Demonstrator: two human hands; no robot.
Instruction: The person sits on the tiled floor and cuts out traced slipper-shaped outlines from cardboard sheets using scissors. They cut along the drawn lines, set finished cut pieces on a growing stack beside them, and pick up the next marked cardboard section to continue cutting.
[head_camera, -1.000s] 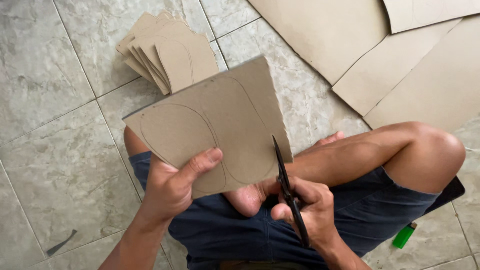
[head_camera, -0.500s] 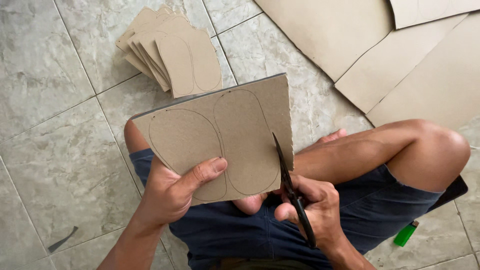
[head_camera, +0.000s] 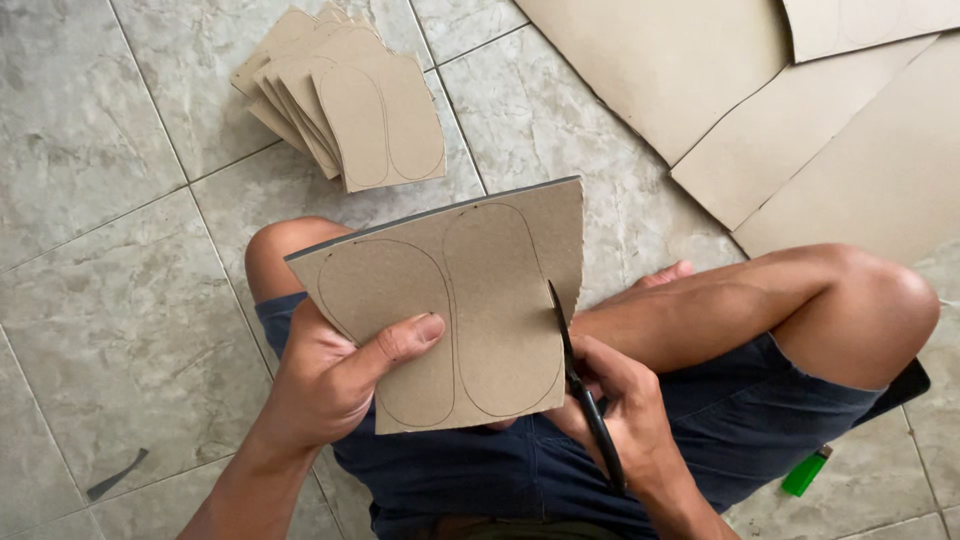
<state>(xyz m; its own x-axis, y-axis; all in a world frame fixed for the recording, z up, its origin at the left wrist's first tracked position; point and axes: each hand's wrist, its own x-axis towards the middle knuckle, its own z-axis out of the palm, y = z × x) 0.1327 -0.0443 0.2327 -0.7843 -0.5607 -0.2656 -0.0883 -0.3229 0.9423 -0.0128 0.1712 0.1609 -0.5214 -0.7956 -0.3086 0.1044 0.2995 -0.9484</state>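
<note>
Cutting along the pencilled oval: left hand (head_camera: 325, 385) pinches the cardboard piece (head_camera: 450, 310), right hand (head_camera: 620, 420) closed around black scissors (head_camera: 580, 385). Best to feed the card into the blades, turning it steadily through the curve.

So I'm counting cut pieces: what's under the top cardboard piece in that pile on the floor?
Under the top piece several more cardboard pieces are fanned out, only their left edges showing. How many cannot be told, and their drawn outlines are covered. The pile rests on the tile floor.
</note>
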